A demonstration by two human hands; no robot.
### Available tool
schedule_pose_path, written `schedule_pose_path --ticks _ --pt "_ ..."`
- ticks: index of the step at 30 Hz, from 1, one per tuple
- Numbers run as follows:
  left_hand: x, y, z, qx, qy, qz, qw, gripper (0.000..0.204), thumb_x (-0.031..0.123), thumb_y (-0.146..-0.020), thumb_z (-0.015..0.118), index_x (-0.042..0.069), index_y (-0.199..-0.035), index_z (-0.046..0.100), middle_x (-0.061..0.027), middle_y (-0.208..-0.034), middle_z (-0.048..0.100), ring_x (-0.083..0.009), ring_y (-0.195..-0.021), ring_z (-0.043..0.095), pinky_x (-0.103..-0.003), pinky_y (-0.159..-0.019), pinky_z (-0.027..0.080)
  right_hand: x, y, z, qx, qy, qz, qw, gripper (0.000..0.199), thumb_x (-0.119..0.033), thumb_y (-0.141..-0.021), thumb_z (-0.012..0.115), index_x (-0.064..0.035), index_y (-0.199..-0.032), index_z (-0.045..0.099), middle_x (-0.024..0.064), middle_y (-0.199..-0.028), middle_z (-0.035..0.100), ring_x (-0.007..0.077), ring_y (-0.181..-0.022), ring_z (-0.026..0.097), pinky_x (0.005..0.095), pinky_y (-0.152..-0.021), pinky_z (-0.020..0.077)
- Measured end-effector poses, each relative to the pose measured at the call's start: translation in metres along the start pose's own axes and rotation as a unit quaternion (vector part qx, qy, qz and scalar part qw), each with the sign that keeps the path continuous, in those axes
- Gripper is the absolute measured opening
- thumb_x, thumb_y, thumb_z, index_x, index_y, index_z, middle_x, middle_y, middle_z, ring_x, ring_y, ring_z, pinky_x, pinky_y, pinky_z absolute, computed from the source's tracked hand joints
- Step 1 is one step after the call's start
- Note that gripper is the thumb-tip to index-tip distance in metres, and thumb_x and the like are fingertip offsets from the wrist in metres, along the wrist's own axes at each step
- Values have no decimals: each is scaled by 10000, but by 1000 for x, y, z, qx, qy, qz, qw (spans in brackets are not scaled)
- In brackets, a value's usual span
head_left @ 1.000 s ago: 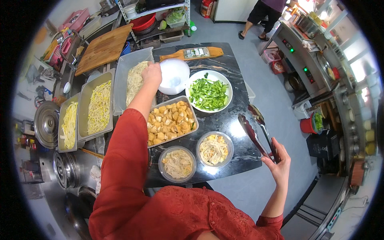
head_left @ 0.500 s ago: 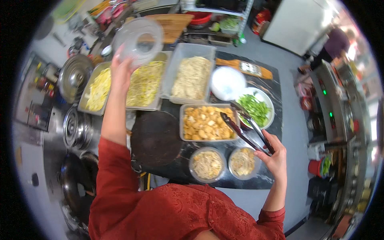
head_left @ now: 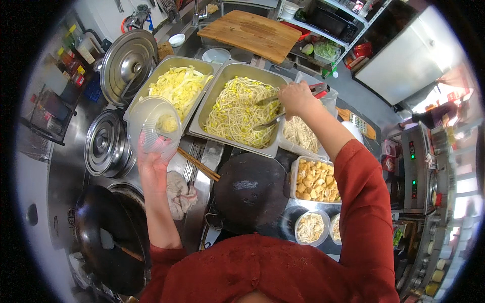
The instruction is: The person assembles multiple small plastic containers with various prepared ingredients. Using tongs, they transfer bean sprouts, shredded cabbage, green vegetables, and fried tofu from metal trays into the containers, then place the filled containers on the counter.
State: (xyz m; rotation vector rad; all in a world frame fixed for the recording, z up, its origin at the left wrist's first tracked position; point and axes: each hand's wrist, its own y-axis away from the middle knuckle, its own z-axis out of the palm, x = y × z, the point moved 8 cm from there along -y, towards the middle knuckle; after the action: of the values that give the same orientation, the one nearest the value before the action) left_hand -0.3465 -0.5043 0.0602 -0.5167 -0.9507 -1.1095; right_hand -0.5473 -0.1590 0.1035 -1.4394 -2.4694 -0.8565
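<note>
My left hand point(head_left: 153, 169) grips a clear plastic bowl point(head_left: 139, 123) from below, at the near edge of a metal tray point(head_left: 186, 61) of shredded yellow cabbage point(head_left: 177, 83). A pale yellow patch shows through the bowl; I cannot tell whether it lies inside or behind. My right hand point(head_left: 299, 98) is closed round metal tongs point(head_left: 275, 120) with red and black handles. Their parted tips reach into the bean sprouts point(head_left: 235, 111), which fill a second metal tray point(head_left: 202, 123). Partly hidden by my right arm, a plastic bin holds pale shreds point(head_left: 299, 135).
Fried tofu chunks point(head_left: 316, 179) and filled clear bowls point(head_left: 309, 227) sit at right. A round dark board point(head_left: 250, 189) lies in front, with chopsticks point(head_left: 198, 164) and a cloth point(head_left: 179, 194) beside it. Left are lids point(head_left: 129, 63) and a wok point(head_left: 101, 242); a wooden board point(head_left: 250, 33) is behind.
The view has swung left. My right hand has carried the tongs from beside the tofu to the bean sprouts; my left has brought the bowl down and nearer.
</note>
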Motion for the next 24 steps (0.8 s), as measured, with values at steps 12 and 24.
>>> schedule_pose_path --ticks 12,24 --pt "4 -49 -10 21 -1 -2 1000 795 -28 -849 550 87 -1591 289 -266 -1412 520 -375 -1298 563 -521 -1031 534 23 35 -42 118 -53 54 990 406 -197 -764 804 -241 -1164 753 41 -1048 750 280 -957 723 417 -798 581" --pt "-3 -66 -12 16 1 -11 1000 755 -69 -879 492 79 -1598 314 -236 -1420 530 -360 -1264 589 -532 -991 556 -5 3 -17 179 -29 19 983 113 -83 -845 644 -134 -871 741 64 -901 743 252 -937 730 401 -751 574"
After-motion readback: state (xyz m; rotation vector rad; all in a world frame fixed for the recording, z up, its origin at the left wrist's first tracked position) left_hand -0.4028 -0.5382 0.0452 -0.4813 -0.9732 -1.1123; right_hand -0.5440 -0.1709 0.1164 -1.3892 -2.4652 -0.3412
